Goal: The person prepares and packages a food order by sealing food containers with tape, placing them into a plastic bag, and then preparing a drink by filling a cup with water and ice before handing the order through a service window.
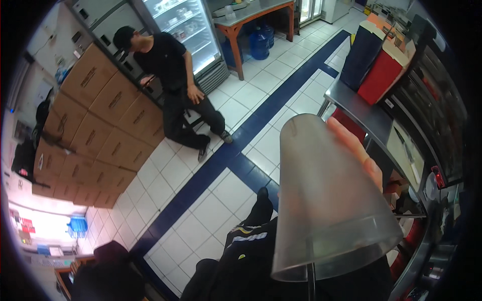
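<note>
A translucent plastic cup [324, 173] fills the right centre of the head view, close to the camera. Its narrow base points away, and its wide rim faces me. A dark straw [311, 282] runs out of the wide end towards the bottom edge of the picture. My right hand [357, 150] grips the cup from behind; some fingers show along its right side, and skin shows blurred through the plastic. The rest of that hand is hidden by the cup. My left hand is out of view. Below are my dark clothes and one shoe [263, 195].
A co-worker [165, 71] in black sits before stacked cardboard boxes [94, 139]. Nearby stand a glass-door fridge [188, 30] and a table with orange legs [235, 49]. At right, a steel counter [350, 94] bears tall boxes [384, 71] and a knife [408, 150] on a board.
</note>
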A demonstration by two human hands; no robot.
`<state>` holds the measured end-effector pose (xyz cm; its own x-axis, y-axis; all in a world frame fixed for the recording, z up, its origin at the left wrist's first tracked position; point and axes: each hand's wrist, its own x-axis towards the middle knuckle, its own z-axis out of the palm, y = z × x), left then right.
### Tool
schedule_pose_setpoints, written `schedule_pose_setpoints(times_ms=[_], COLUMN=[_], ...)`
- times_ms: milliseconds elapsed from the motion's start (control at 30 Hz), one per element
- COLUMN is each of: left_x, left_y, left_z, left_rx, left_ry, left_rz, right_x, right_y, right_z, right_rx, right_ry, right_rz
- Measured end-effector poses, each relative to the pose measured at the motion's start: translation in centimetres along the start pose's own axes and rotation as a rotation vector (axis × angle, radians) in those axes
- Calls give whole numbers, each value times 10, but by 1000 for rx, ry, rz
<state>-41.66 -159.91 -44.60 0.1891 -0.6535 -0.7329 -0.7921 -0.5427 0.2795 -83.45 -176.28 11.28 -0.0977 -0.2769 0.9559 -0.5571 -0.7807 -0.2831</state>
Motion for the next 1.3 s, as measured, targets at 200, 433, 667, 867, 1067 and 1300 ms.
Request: schedule_pose_setpoints(times_ms=[200, 433, 667, 867, 1067, 1300], left_x=[197, 335, 449, 515, 554, 691], left_y=[250, 535, 706, 726, 784, 1004], left_z=[-91, -204, -234, -260, -291, -314], left_rx=[256, 22, 139, 383, 285, 356], left_ry=[547, 82, 1, -105, -90, -98], left_rz=[946, 793, 858, 564, 147, 301], right_x=[59, 107, 144, 193, 243, 305], right_y=[161, 331, 546, 741, 903, 1055], right_z=[28, 53, 67, 122, 163, 143], right_rx=[-93, -102, -351, -194, -50, -51], right_ry=[49, 209, 133, 261, 113, 102], right_rz=[39, 200, 72, 93, 110, 196])
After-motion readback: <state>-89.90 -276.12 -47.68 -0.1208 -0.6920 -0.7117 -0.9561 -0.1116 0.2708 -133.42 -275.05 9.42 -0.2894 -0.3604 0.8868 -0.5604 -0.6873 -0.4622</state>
